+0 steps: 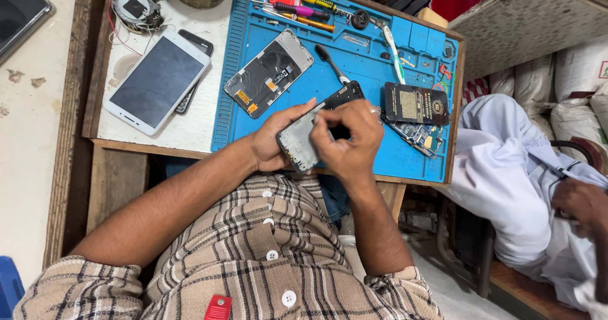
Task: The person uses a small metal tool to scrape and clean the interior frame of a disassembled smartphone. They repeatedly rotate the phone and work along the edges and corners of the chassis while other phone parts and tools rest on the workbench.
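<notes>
My left hand cradles an opened phone body, grey inside with a black upper end, over the near edge of a blue repair mat. My right hand rests on top of the phone with its fingers pinched together at its middle; what they pinch is hidden. On the mat to the left lies a detached screen panel, face down. A black battery and a circuit board lie to the right.
A white tablet lies on the wooden bench beside the mat, over a dark phone. Screwdrivers, a black brush and a white toothbrush lie on the mat. Another person in white sits at the right.
</notes>
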